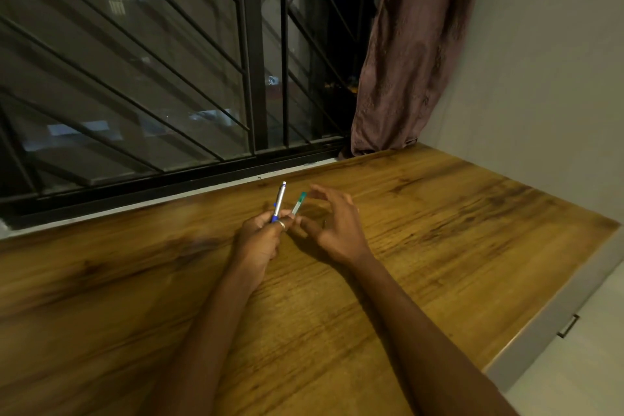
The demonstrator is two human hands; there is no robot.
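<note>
My left hand (260,240) grips a blue and silver pen (279,201) in a fist above the wooden tabletop (439,230), with the pen's tip pointing up towards the window. Just to its right a short white pen with a green end (299,203) stands tilted. My right hand (337,226) pinches it lengthwise, the index fingertip at the green top and the thumb at the lower end. The fingertips of my left hand touch that lower end too. The other fingers of my right hand are spread and loosely curved. A ring shows on a left finger.
A barred sliding window (250,78) runs along the table's far edge, dark outside. A brown curtain (405,61) hangs at the back right corner beside a plain wall (557,78). The table's right edge drops to a drawer front with a metal handle (569,326).
</note>
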